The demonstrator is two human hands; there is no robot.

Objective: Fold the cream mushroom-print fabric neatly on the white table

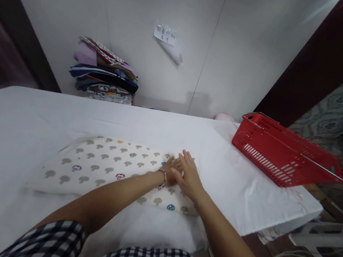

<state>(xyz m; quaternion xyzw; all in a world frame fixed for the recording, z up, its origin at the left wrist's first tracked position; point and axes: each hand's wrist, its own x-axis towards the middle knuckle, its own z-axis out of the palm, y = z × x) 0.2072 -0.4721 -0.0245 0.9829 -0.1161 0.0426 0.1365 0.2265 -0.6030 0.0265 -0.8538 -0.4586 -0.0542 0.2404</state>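
A white folded cloth printed with grey and coloured mushrooms lies flat in a long rectangle across the table. Near its right end, my left hand, with a bracelet at the wrist, rests on the print with fingers stretched out. My right hand lies just beside it, fingers extended, and partly covers the left fingertips. The two hands touch or overlap; which cannot be told exactly. Neither hand grips anything.
The cloth lies on a table with a white cover. A red plastic basket with metal handles stands at the right edge. Stacked folded fabrics are at the back left by the wall. A white plastic stool is at the lower right.
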